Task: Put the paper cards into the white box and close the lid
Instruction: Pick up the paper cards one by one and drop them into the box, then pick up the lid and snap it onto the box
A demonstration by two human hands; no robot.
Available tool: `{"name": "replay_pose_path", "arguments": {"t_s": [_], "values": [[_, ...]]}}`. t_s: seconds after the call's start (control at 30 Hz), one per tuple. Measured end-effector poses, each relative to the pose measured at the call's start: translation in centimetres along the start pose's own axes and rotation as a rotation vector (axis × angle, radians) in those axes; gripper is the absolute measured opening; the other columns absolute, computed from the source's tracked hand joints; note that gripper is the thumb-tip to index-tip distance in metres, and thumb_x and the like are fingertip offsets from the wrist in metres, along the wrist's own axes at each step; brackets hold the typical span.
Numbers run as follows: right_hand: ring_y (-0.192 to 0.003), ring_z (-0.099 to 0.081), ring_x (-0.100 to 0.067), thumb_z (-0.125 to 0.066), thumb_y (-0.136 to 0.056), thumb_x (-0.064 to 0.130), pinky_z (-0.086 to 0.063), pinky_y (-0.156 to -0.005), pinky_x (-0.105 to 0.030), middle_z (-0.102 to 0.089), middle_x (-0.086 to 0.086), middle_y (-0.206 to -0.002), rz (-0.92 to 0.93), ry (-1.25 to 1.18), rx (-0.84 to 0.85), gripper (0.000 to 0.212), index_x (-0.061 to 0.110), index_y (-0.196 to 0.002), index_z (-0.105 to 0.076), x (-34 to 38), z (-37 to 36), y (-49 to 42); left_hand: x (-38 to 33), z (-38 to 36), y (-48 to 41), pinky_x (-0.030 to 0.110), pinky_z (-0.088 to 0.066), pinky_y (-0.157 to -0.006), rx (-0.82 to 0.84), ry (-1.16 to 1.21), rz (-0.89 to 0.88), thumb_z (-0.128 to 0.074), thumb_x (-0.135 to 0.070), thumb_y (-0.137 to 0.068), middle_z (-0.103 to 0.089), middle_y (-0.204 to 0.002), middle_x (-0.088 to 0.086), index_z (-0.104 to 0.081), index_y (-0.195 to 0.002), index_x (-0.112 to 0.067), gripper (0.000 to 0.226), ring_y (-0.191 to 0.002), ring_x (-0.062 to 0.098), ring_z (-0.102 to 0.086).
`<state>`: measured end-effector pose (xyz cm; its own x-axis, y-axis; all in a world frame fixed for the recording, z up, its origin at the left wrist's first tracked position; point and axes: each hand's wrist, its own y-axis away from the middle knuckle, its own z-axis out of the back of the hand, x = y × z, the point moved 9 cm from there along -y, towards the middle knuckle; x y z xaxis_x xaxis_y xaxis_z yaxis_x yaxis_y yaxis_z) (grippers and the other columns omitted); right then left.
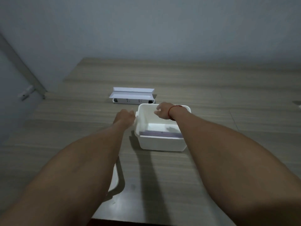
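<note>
The white box [161,144] stands open in the middle of the table. A stack of paper cards [160,133] lies inside it against the near wall. My left hand [124,117] is closed at the box's left rim, fingers curled against the small side handle. My right hand [163,110], with a red string on the wrist, hovers over the far half of the box with loosely curled fingers and nothing visible in them. A white lid [116,179] lies on the table near me, mostly hidden under my left forearm.
A long white case [132,97] with its flap open lies just behind the box. The wooden table [219,98] runs to a grey wall at the back. Its left edge is cut at an angle, beside a grey post [24,69].
</note>
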<state>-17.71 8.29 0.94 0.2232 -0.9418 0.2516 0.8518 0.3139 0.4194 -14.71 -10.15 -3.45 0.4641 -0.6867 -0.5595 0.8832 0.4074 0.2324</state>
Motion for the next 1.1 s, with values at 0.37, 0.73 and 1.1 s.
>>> {"name": "replay_pose_path", "arguments": {"t_s": [0.37, 0.73, 1.1], "values": [[-0.134, -0.044, -0.031, -0.044, -0.098, 0.034, -0.035, -0.109, -0.036, -0.045, -0.014, -0.147, 0.315, 0.083, -0.017, 0.05, 0.006, -0.139, -0.047, 17.1, -3.4, -0.3, 15.5, 11.4, 4.7, 0.04, -0.039, -0.106, -0.2, 0.03, 0.346, -0.029, -0.037, -0.099, -0.051, -0.138, 0.028, -0.052, -0.129, 0.008, 0.059, -0.128, 0.04, -0.048], [-0.139, -0.036, -0.032, -0.047, -0.097, 0.031, -0.033, -0.11, -0.035, -0.035, -0.02, -0.151, 0.194, 0.062, 0.14, 0.063, -0.004, -0.145, -0.025, 20.5, -20.1, -0.6, 31.1, 4.2, 11.7, 0.033, -0.048, -0.083, -0.063, 0.172, 0.69, -0.046, -0.031, -0.094, -0.062, -0.126, 0.019, -0.056, -0.123, 0.002, 0.045, -0.114, 0.034, -0.06], [-0.13, -0.045, -0.036, -0.056, -0.091, 0.014, -0.04, -0.089, -0.032, -0.039, -0.023, -0.145, -0.01, -0.303, 0.124, 0.07, -0.002, -0.148, -0.018, 18.1, -20.5, -0.6, 30.5, 1.8, 12.1, 0.037, -0.045, -0.1, 0.036, 0.498, 0.729, -0.05, -0.056, -0.084, -0.057, -0.131, 0.012, -0.044, -0.14, -0.004, 0.076, -0.117, 0.03, -0.057]]}}
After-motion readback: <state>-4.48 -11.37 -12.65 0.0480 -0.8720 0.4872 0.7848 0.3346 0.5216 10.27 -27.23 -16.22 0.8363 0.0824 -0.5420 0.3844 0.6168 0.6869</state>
